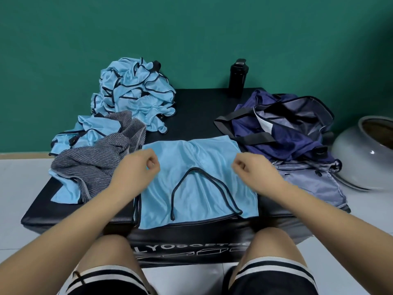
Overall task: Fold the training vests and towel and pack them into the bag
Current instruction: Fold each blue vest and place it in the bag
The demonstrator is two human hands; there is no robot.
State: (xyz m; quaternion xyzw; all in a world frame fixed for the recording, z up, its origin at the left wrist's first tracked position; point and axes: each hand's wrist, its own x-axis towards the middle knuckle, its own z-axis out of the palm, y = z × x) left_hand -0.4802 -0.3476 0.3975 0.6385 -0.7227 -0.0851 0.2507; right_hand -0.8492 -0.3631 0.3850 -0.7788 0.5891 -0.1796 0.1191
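Fingers (153, 165) of both hands curled over flat blue vest (191, 188) on bench (202, 107).
L hand (138, 167) near vest's left edge, R hand (255, 169) near right; pinch on cloth unclear.

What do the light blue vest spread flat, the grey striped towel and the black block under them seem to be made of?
Vest: thin synthetic knit, probably polyester; soft sheen, fine ripples, dark bound edging. Towel: terry-like cloth, matte and fuzzy, finely striped grey. Block: probably foam covered in black vinyl or faux leather; smooth, slightly glossy skin, rounded edges.
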